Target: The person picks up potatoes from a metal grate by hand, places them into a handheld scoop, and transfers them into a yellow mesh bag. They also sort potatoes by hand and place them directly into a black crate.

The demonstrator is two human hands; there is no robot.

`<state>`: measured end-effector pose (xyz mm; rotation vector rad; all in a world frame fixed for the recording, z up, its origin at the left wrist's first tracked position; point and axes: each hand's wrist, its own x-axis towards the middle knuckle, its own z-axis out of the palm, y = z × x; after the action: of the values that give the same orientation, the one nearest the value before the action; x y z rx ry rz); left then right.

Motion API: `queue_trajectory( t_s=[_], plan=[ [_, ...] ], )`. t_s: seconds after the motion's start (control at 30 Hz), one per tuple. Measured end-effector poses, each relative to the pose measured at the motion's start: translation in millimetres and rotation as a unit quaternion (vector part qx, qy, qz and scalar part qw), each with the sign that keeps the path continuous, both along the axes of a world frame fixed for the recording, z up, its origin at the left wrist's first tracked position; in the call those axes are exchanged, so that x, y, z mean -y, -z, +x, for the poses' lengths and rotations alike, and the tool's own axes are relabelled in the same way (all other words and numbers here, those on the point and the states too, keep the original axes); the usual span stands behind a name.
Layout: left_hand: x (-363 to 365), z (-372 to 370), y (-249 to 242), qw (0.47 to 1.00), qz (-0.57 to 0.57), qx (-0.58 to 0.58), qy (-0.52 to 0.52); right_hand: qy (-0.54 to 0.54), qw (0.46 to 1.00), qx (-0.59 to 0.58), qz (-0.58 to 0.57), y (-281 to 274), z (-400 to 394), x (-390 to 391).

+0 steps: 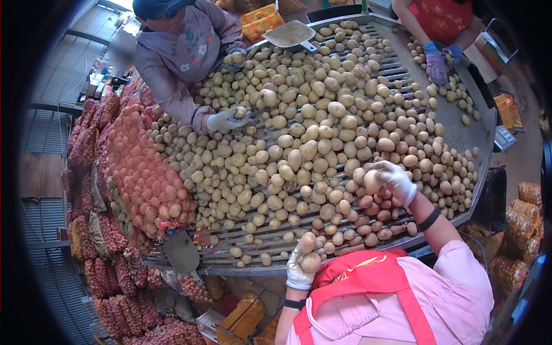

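Observation:
My left hand (299, 271), in a white glove, is at the near edge of the slatted sorting table (230, 261). Two potatoes (310, 263) are gripped in it, one above the other. Farther right, my right hand (397, 180), also gloved in white, reaches over the pile with its fingers closed around a potato (372, 181). Loose potatoes (310, 150) of mixed sizes cover much of the metal slats. Just below my right hand lies a cluster of redder-looking potatoes (386, 208).
Across the table, a person in a checked sleeve (167, 86) handles potatoes with gloved hands. Purple gloves (437, 66) of another person work at the far right. A full red mesh sack (146, 172) leans at the left, near a metal scoop (181, 253). Another scoop (290, 34) rests at the back.

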<state>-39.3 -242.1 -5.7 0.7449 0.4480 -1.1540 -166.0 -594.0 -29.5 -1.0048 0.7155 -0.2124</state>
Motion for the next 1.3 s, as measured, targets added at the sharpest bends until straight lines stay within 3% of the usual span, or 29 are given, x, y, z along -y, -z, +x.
queue_trajectory(
  t_s=[0.07, 0.13, 0.2, 0.23, 0.27, 0.3, 0.33, 0.37, 0.4, 0.43, 0.53, 0.6, 0.63, 0.67, 0.73, 0.77, 0.8, 0.9, 0.93, 1.0, 1.07, 1.1, 1.2, 1.23, 1.27, 1.3],
  plan=[
    [-3.4, 2.7, 3.1, 0.999, -0.031, -0.019, 0.004, 0.064, 0.959, 0.147, 0.235, -24.1, -14.1, 13.4],
    [-3.6, 1.7, 5.3, 0.996, -0.083, -0.029, 0.01, 0.12, 0.936, 0.199, 0.264, -32.2, -18.5, 25.5],
    [4.5, -0.7, -1.4, 0.998, -0.058, -0.017, 0.016, 0.14, 0.97, 0.108, 0.169, -24.3, -19.9, 43.8],
    [9.0, -0.8, -4.0, 0.999, -0.046, -0.008, 0.019, 0.065, 0.997, 0.019, 0.045, -23.1, -11.7, 49.4],
    [11.4, -1.5, -2.3, 0.998, -0.054, -0.003, 0.018, -0.013, 0.994, -0.07, -0.079, -21.9, -3.5, 55.0],
    [13.3, -2.6, 0.2, 0.998, -0.06, 0.003, 0.017, -0.045, 0.969, -0.076, -0.232, -27.4, 10.0, 40.5],
    [14.5, -3.3, 1.2, 0.998, -0.066, 0.008, 0.016, -0.075, 0.919, -0.082, -0.379, -30.5, 20.3, 24.8],
    [15.9, -3.4, -1.4, 0.998, -0.063, 0.014, 0.019, -0.164, 0.807, -0.13, -0.552, -23.5, 29.6, 16.7],
    [17.8, -3.9, -5.6, 0.998, -0.06, 0.019, 0.022, -0.245, 0.653, -0.171, -0.696, -11.7, 39.6, 9.2],
    [18.6, -3.8, -8.0, 0.998, -0.056, 0.026, 0.023, -0.291, 0.618, -0.224, -0.695, -2.7, 47.8, -2.4],
    [12.6, -3.4, -8.6, 0.997, -0.068, 0.033, 0.02, -0.34, 0.655, -0.242, -0.63, -8.7, 57.1, -1.4],
    [6.6, -3.1, -12.0, 0.999, -0.043, 0.023, 0.01, -0.249, 0.788, -0.195, -0.529, -7.4, 47.2, 10.1],
    [3.4, -3.0, -13.1, 0.999, -0.031, 0.017, 0.006, -0.222, 0.879, -0.202, -0.37, -18.8, 44.0, 16.8],
    [-0.8, -2.9, -10.4, 0.999, -0.031, 0.009, -0.003, -0.241, 0.888, -0.232, -0.314, -36.0, 37.8, 23.9],
    [-6.9, -2.4, 0.1, 0.999, -0.034, -0.009, -0.021, -0.31, 0.845, -0.205, -0.385, -19.5, 22.4, 41.5],
    [-6.7, -2.6, 2.5, 0.999, -0.035, -0.017, -0.026, -0.302, 0.864, -0.175, -0.362, -13.6, 17.8, 44.1],
    [-5.5, -2.0, 4.1, 0.999, -0.035, -0.025, -0.03, -0.29, 0.834, -0.19, -0.428, -18.3, 21.6, 42.1],
    [3.4, -2.6, 0.5, 0.997, -0.061, -0.026, -0.026, -0.24, 0.722, -0.201, -0.617, -29.2, 50.8, 24.6],
    [7.5, -2.8, -1.5, 0.997, -0.074, -0.021, -0.02, -0.283, 0.656, -0.24, -0.657, -21.9, 67.2, 18.1],
    [11.6, -3.8, -2.3, 0.999, -0.041, -0.003, -0.004, -0.33, 0.579, -0.277, -0.692, 9.4, 90.8, 3.2],
    [13.9, -3.6, -3.3, 0.998, -0.062, 0.012, 0.014, -0.245, 0.6, -0.205, -0.733, 42.0, 96.9, -7.6],
    [16.4, -4.0, -5.0, 0.997, -0.081, 0.016, 0.009, -0.246, 0.619, -0.199, -0.719, 42.0, 101.2, -8.4],
    [14.7, -5.9, -14.0, 0.999, 0.014, 0.032, -0.006, -0.27, 0.63, -0.216, -0.696, 32.1, 99.8, 1.7],
    [11.8, -4.1, -11.6, 1.0, 0.006, 0.019, -0.007, -0.274, 0.677, -0.225, -0.645, -0.4, 92.0, 5.4],
    [6.4, -2.9, -6.7, 1.0, -0.003, 0.005, -0.01, -0.254, 0.746, -0.229, -0.572, 2.0, 85.7, 16.1],
    [1.4, -2.7, -2.4, 1.0, -0.009, -0.01, -0.013, -0.22, 0.876, -0.173, -0.393, 6.0, 77.5, 29.2]
  ],
)
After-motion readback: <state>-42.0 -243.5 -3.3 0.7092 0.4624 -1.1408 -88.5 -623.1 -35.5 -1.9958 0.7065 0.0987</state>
